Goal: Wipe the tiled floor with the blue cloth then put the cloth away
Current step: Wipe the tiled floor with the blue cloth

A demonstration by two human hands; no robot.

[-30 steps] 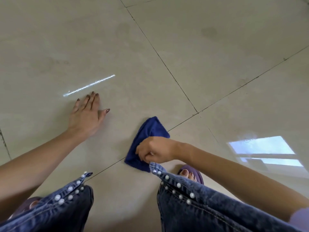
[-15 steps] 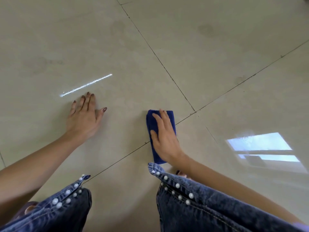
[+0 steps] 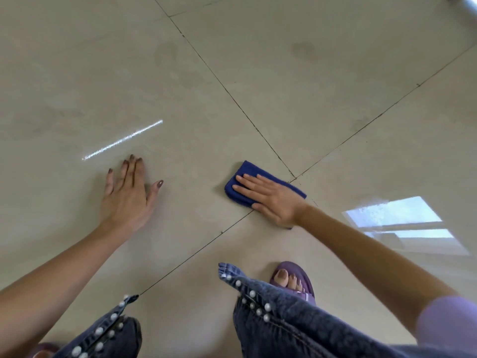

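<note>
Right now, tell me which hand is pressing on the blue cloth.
The right hand, fingers flat on top of the blue cloth beside the grout-line crossing. The left hand rests on bare tile, apart from the cloth.

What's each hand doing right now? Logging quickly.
Left hand: open, flat on the tiled floor, holding nothing.
Right hand: open, palm pressing the blue cloth flat, not gripping it.

No writing, label, brand, number or sign can be read anywhere in the head view.
</note>
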